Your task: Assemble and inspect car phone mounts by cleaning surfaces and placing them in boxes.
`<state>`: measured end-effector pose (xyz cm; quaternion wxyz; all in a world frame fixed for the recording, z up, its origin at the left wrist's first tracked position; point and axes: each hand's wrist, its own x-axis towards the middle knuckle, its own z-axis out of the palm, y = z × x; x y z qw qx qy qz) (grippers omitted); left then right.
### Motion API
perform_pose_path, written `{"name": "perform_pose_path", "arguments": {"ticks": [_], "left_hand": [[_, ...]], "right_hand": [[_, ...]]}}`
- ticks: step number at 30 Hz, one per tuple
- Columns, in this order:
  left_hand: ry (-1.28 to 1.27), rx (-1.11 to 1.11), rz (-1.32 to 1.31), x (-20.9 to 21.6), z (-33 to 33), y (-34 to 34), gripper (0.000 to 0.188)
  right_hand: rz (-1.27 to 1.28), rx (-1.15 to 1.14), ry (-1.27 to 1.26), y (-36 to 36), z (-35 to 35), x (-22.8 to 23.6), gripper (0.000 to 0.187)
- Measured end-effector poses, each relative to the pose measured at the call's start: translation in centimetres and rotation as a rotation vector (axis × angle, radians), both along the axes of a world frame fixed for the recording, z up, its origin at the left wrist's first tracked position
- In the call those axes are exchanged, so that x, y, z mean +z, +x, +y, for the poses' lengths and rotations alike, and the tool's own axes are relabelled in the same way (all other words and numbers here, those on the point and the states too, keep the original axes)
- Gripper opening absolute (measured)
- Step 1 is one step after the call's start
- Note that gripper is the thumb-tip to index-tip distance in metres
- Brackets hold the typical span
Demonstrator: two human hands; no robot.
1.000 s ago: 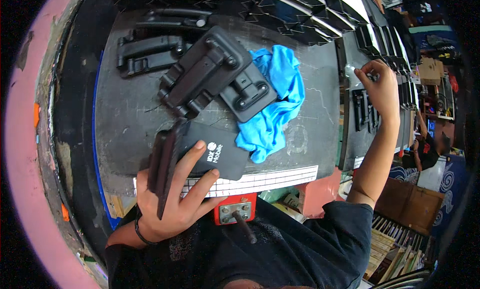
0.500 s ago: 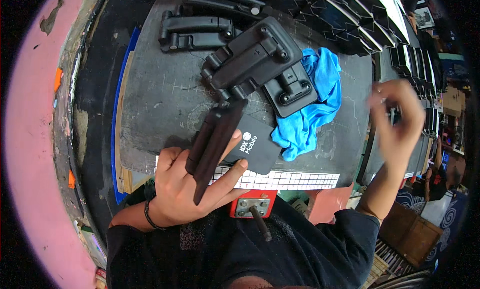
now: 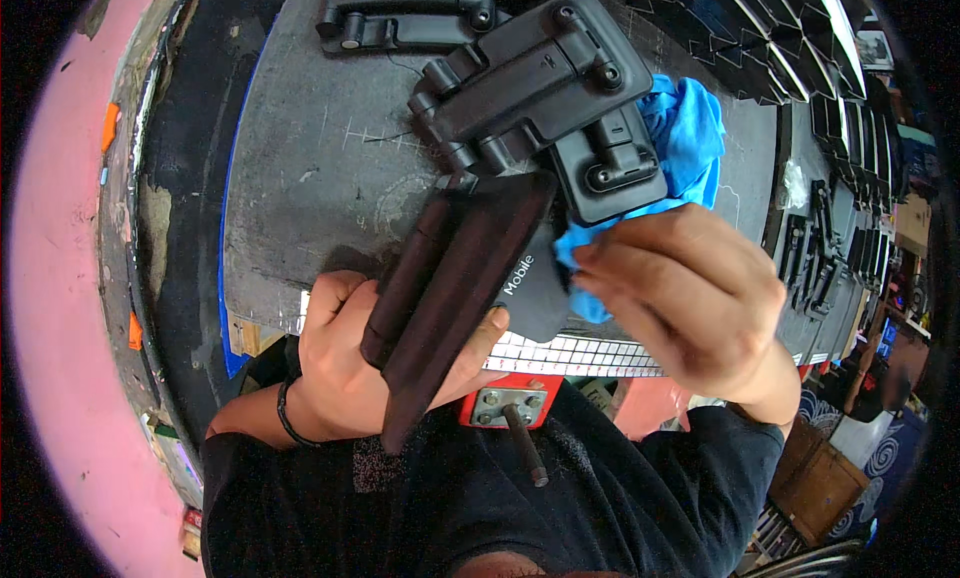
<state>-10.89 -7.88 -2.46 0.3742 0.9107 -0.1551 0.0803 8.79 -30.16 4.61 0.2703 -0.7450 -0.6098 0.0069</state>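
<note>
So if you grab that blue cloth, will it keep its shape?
Probably not. The blue cloth lies crumpled in folds, so it likely goes limp and drapes. It looks thin, so probably light. Part sits under the black part, so pulling may drag or snag. The right hand is at its edge.

The person wears a dark shirt point(image 3: 480, 498). It looks black, with tiny light specks in the cloth near the chest. The shirt has short sleeves. One sleeve point(image 3: 700, 458) ends just above the elbow of the right arm. The other sleeve ends on the left upper arm.

The left hand point(image 3: 350, 368) is bare, with no glove. A thin black band point(image 3: 288, 418) goes around the left wrist, like a bracelet or a hair tie.

The right hand point(image 3: 690, 298) is bare too. Its fingers point(image 3: 620, 268) look a bit blurry. No ring or watch shows on either hand.
</note>
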Motion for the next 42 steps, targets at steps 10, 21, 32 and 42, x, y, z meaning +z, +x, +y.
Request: {"name": "perform_pose_path", "arguments": {"ticks": [10, 21, 32, 42], "left_hand": [[0.118, 0.018, 0.056, -0.3, 0.8, -0.8, 0.064], [0.061, 0.038, 0.113, -1.2, 0.7, -1.7, 0.064], [0.131, 0.033, 0.063, -0.5, 0.8, -1.0, 0.063], [0.074, 0.018, 0.107, -0.9, 0.3, -1.0, 0.06]], "right_hand": [[0.06, 0.095, -0.106, -0.3, 1.4, -1.2, 0.029], [0.128, 0.068, -0.138, 0.1, 1.7, -1.0, 0.029], [0.165, 0.031, -0.076, -0.3, 2.0, -1.2, 0.028], [0.112, 0.026, -0.068, -0.7, 2.1, 0.4, 0.022]]}}
